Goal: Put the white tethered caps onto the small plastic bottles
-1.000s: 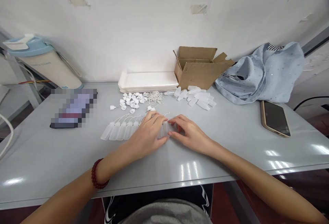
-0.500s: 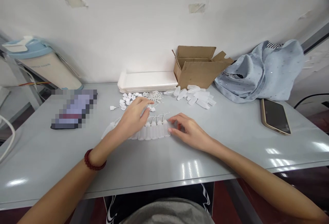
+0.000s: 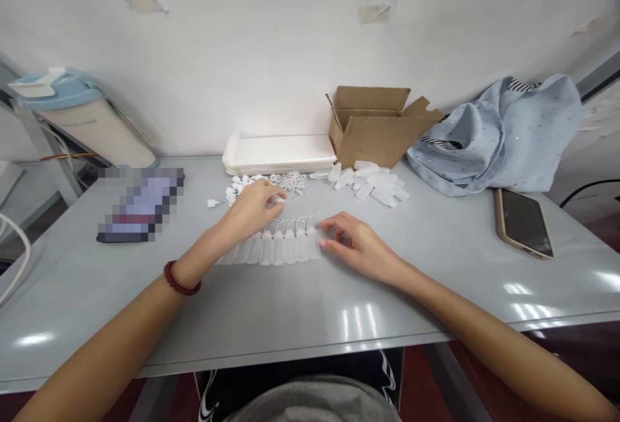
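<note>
A row of small translucent squeeze bottles [image 3: 285, 247] lies side by side on the grey table, thin curved white stems at their upper ends. My left hand [image 3: 252, 209] is above the row's left part and hides some of it. Its thumb and fingers close round a small white cap [image 3: 276, 200] at the edge of a pile of white caps [image 3: 237, 186]. At the row's right end rests my right hand [image 3: 356, 247], holding nothing; its thumb and forefinger are apart, close beside the last bottle.
Loose translucent bottles [image 3: 378, 184] lie in front of an open cardboard box [image 3: 382, 137]. Behind the caps are loose white stems [image 3: 294, 181] and a stack of white trays [image 3: 285, 154]. A tumbler [image 3: 92, 125], phone [image 3: 523, 221], blurred-screen device [image 3: 145, 205] and blue bag [image 3: 513, 137] flank them.
My left hand has moved slightly back and left, its fingers curling in round a white cap. More of the bottle row shows. My right hand has stayed nearly still.
</note>
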Demonstrator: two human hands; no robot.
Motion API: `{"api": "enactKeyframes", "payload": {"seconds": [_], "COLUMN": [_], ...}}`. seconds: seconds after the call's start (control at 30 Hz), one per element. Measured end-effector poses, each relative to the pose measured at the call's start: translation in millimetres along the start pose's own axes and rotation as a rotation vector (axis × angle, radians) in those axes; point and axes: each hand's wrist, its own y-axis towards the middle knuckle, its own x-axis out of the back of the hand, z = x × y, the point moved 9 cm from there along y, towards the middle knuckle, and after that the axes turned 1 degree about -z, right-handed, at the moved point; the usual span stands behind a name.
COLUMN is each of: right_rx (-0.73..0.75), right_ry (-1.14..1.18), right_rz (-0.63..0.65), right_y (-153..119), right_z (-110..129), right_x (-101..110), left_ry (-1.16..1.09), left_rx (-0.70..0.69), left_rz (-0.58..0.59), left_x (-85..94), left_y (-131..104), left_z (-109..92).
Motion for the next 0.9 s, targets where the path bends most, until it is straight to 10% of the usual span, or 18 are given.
{"api": "enactKeyframes", "payload": {"seconds": [0.4, 0.67, 0.9], "right_rx": [0.045, 0.172, 0.179], "right_ry": [-0.191, -0.544, -0.799], "right_rz": [-0.374, -0.391, -0.236], "right_y": [19, 27, 35], "right_z": [-33, -42, -39], "right_x": [61, 64, 45], "left_ry": [-0.022, 0.007, 0.067], "left_rx": [0.145, -0.189, -0.265], "left_rz": [-0.264, -0.097, 0.031], "left_x": [52.6, 6.9, -20.8], "left_y": [-1, -7, -9], "left_z": [36, -14, -12]}}
